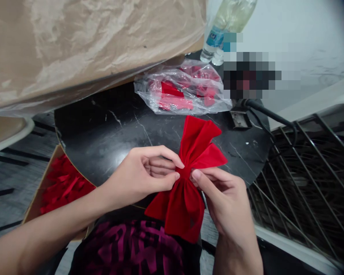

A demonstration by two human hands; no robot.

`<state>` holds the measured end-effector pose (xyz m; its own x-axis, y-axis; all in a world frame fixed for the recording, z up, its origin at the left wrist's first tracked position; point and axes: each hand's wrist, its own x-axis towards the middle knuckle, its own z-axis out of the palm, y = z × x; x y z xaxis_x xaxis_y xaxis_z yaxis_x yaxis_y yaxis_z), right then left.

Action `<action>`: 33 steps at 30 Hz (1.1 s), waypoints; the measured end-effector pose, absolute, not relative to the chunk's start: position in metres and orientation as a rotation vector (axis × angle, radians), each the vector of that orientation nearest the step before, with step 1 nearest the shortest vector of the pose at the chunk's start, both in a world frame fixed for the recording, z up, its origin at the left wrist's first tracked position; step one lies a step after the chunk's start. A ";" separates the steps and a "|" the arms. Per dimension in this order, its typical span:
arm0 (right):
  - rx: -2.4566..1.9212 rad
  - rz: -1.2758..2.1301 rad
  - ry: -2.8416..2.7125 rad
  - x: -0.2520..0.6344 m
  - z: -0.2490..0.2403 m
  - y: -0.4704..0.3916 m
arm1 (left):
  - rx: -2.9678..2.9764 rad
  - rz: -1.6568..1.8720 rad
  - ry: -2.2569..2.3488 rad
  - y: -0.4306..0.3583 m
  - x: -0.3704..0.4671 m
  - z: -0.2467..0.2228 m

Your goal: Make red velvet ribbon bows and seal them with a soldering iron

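A large red fabric bow (186, 206) is held up between my hands, over the near edge of the black round table. Its loops and tails fan out above and below a gathered middle. My left hand (151, 168) pinches the middle from the left, thumb and forefinger closed on the cloth. From the right, my right hand (223, 191) grips the same middle, its thumb in front and the other fingers partly hidden behind the bow.
A clear plastic bag (186, 89) of red pieces lies on the marbled black table (103, 126). Bottles (218, 38) stand behind it. A plastic-covered box (88, 46) looms at upper left. A carton of red bows (63, 183) sits below left. A wire rack (309, 172) is at right.
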<state>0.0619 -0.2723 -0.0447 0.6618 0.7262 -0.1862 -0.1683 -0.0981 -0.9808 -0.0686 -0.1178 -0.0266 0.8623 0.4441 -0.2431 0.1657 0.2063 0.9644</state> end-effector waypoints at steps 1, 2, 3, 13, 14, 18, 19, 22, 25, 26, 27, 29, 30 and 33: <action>-1.504 0.795 -0.510 0.064 -0.043 -0.272 | 1.361 0.208 0.544 -0.117 -0.068 -0.027; -1.524 0.783 -0.536 0.065 -0.041 -0.272 | 1.357 0.218 0.547 -0.117 -0.067 -0.028; -1.550 0.763 -0.568 0.066 -0.038 -0.273 | 1.356 0.237 0.546 -0.116 -0.066 -0.028; -1.808 0.458 -0.768 0.048 -0.026 -0.272 | 1.351 0.350 0.600 -0.115 -0.065 -0.029; -1.801 0.459 -0.743 0.047 -0.027 -0.271 | 1.338 0.347 0.605 -0.114 -0.065 -0.029; -1.715 0.509 -0.665 0.047 -0.029 -0.268 | 1.277 0.324 0.630 -0.113 -0.065 -0.033; -1.690 0.528 -0.647 0.047 -0.030 -0.268 | 1.257 0.318 0.636 -0.114 -0.066 -0.033; -1.631 0.597 -0.578 0.045 -0.034 -0.268 | 1.171 0.308 0.640 -0.115 -0.068 -0.034; -1.538 0.699 -0.492 0.044 -0.042 -0.271 | 1.084 0.301 0.623 -0.118 -0.070 -0.033; -1.492 0.746 -0.463 0.044 -0.046 -0.272 | 1.062 0.295 0.616 -0.118 -0.070 -0.032; -1.447 0.793 -0.438 0.044 -0.048 -0.273 | 1.048 0.288 0.610 -0.119 -0.070 -0.032; -1.394 0.867 -0.418 0.046 -0.052 -0.274 | 1.054 0.278 0.605 -0.119 -0.071 -0.031; -1.396 0.877 -0.430 0.047 -0.053 -0.274 | 1.075 0.279 0.607 -0.119 -0.071 -0.031; -1.488 0.751 -0.538 0.051 -0.049 -0.272 | 1.175 0.288 0.622 -0.121 -0.072 -0.030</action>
<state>0.0512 -0.2715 -0.0486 0.6716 0.7298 -0.1279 -0.1140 -0.0688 -0.9911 -0.0720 -0.1206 -0.0300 0.7991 0.5194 -0.3027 0.1058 0.3742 0.9213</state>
